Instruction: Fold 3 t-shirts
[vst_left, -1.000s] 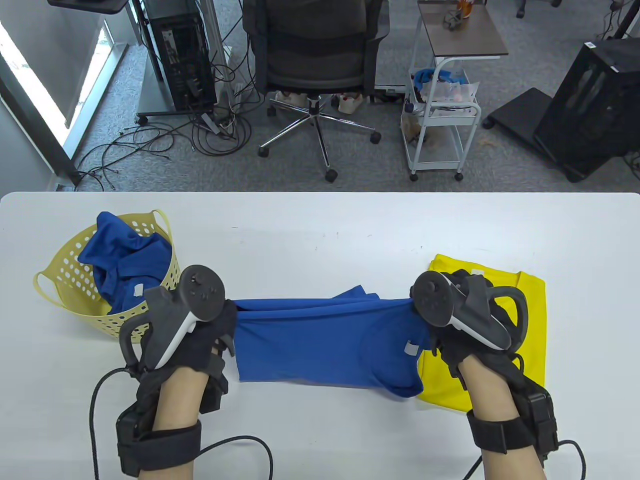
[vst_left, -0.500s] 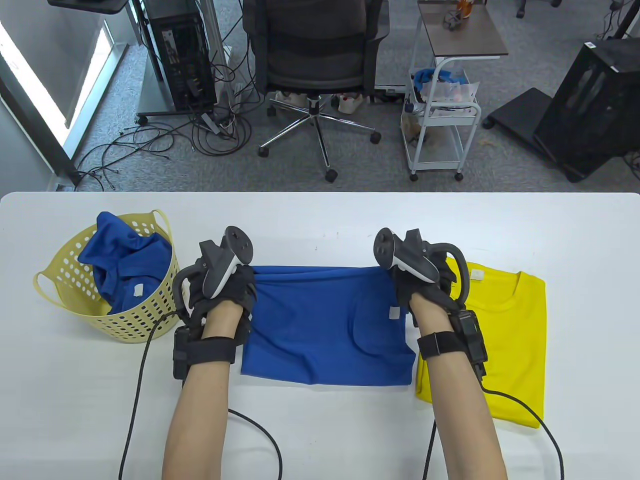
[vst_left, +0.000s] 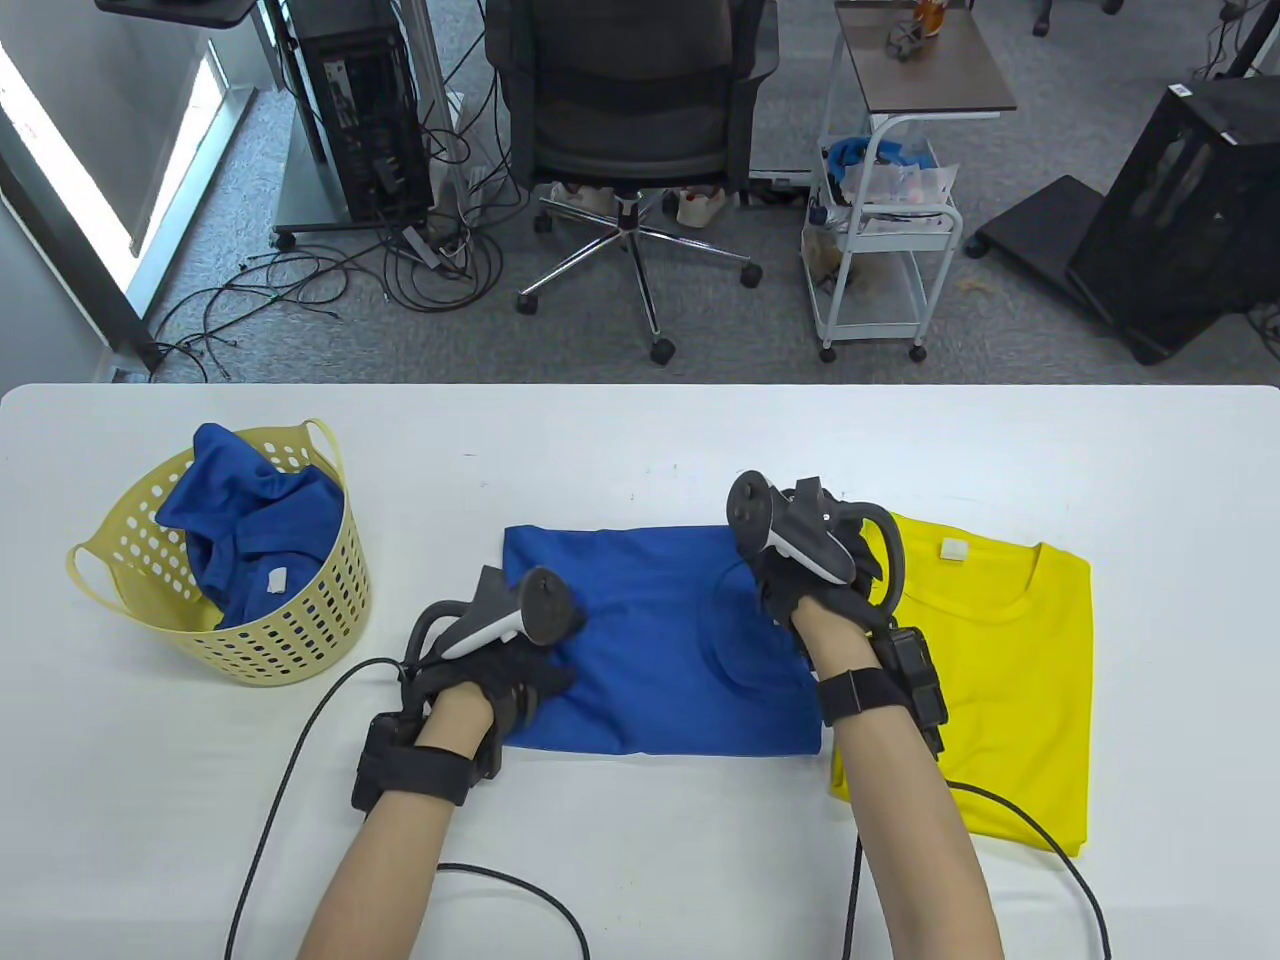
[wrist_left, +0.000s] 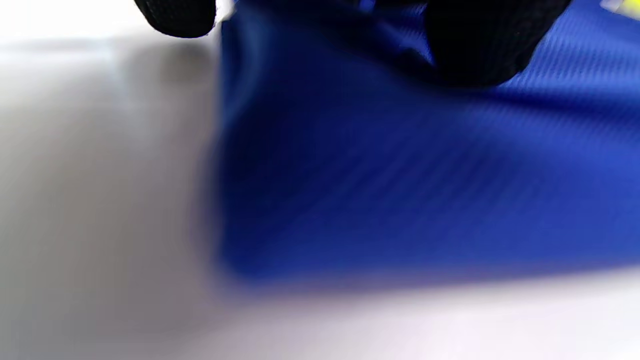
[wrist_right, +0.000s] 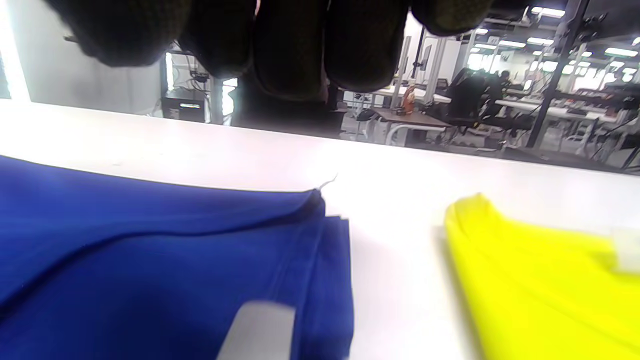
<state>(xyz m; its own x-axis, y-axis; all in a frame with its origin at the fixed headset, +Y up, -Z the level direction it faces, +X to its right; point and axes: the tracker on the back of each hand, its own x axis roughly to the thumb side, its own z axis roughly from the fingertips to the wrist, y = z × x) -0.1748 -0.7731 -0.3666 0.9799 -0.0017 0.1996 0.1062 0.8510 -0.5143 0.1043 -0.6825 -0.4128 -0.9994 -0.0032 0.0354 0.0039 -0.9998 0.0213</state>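
On the table (vst_left: 640, 440), blue t-shirt (vst_left: 650, 640) under both hands, left hand (vst_left: 500, 680) flat, right hand (vst_left: 800, 580) grip unclear.

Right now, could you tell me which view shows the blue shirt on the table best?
The table view: the whole blue shirt lies folded there, with both hands at its edges. The left wrist view gives only a blurred close-up of one corner; the right wrist view shows its far right edge and a white tag.
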